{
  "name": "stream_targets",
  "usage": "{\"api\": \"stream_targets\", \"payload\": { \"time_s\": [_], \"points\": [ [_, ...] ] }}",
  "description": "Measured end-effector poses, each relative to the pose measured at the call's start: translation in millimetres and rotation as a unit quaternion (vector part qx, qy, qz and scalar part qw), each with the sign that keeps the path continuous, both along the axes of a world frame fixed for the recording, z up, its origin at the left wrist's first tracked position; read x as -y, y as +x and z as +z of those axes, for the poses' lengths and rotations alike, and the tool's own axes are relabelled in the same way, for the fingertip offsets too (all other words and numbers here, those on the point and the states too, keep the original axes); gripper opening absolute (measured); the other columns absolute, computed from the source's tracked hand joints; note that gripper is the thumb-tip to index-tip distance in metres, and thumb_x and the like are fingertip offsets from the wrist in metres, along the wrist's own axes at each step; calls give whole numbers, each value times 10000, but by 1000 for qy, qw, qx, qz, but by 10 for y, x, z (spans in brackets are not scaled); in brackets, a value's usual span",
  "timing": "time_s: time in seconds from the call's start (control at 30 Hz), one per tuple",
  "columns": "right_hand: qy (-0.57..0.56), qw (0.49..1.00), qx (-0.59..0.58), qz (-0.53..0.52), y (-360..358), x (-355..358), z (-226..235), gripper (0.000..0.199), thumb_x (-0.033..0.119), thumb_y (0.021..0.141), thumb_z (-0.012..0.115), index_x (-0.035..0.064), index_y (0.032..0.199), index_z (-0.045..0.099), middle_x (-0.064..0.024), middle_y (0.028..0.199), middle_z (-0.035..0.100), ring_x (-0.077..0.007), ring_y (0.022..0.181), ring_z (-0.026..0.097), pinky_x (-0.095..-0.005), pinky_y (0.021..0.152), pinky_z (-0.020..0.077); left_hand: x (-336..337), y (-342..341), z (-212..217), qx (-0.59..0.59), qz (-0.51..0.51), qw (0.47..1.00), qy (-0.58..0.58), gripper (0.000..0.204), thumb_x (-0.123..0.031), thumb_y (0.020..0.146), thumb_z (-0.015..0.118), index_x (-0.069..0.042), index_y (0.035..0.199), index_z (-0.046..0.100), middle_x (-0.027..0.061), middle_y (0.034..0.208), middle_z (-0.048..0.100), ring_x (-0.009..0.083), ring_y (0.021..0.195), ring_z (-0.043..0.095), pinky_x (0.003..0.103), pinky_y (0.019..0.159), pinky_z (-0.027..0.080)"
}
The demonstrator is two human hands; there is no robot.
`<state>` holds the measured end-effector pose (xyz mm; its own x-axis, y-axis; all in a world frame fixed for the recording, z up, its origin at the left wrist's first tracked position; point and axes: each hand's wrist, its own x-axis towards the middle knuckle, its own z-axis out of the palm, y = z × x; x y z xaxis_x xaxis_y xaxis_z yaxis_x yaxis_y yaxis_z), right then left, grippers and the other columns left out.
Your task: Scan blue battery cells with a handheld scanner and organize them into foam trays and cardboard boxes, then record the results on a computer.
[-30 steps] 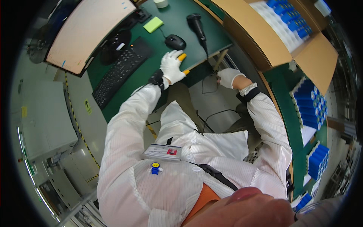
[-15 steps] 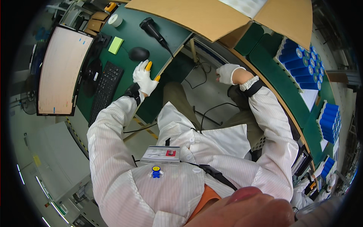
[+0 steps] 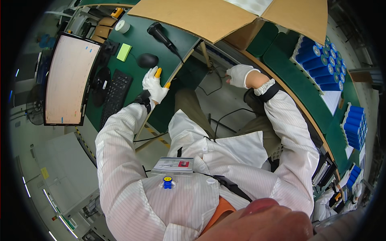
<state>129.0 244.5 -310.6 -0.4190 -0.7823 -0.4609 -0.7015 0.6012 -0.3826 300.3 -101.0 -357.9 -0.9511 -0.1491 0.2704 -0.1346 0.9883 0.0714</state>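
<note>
My left hand, in a white glove with yellow covers on two fingertips, lies open with fingers spread at the edge of the green desk. It holds nothing. Just beyond its fingertips is a black computer mouse, and to its left a black keyboard. My right hand, in a white glove that leaves the wrist bare, hangs by the edge of the right-hand green table. Its fingers are curled in and partly hidden; nothing shows sticking out of them.
A monitor stands at left. A black handheld scanner, a yellow-green note pad and a white roll are on the desk. An open cardboard box spans the far side. Blue cylindrical cells stand in trays at right.
The whole view has shifted slightly. Both hands keep almost the same place and pose, the left by the mouse, the right at the table edge.
</note>
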Motion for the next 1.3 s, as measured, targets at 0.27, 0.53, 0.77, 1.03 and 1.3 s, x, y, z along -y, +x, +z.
{"api": "stream_targets", "payload": {
  "time_s": [0.27, 0.53, 0.77, 1.03, 1.3],
  "points": [
    [8, 1000, 14, -8, -20, -1, 96, 369, 325, 944, 581, 17, 1122, 677, -199, 1058, 698, -395, 1024, 645, -448, 872, 499, 24, 26, -42, 12, 11, 1000, -12, 732, -307, 698, 819, -32, 1317, 542, 127, 1382, 509, 357, 1304, 447, 453, 1110, 344],
    [-5, 1000, 15, -17, -60, -50, 43, 355, 319, 934, 587, 25, 1109, 682, -196, 1037, 700, -392, 1006, 647, -451, 856, 496, 15, -22, -35, 16, 0, 1000, -6, 698, -303, 702, 813, -30, 1292, 559, 130, 1394, 504, 365, 1304, 446, 453, 1103, 349],
    [-5, 1000, 20, -15, -72, -60, 74, 358, 313, 918, 605, 34, 1130, 680, -202, 1035, 698, -390, 996, 649, -444, 853, 500, 61, 6, -88, -16, -17, 1000, -4, 716, -301, 691, 817, -39, 1299, 543, 139, 1381, 504, 367, 1278, 461, 464, 1080, 365],
    [-20, 999, 14, -21, -93, -88, 49, 330, 317, 925, 594, 38, 1074, 687, -191, 1019, 700, -385, 987, 649, -449, 849, 496, 79, 6, -118, -3, -16, 1000, -14, 745, -304, 692, 814, -48, 1327, 520, 133, 1390, 490, 365, 1284, 452, 463, 1077, 362],
    [-21, 999, 21, -27, -99, -97, 51, 337, 317, 928, 593, 36, 1092, 681, -189, 1029, 699, -387, 994, 648, -447, 852, 498, 67, -8, -101, -1, -13, 1000, -12, 748, -303, 695, 813, -49, 1333, 518, 133, 1392, 490, 364, 1287, 451, 462, 1084, 355]
  ]
}}
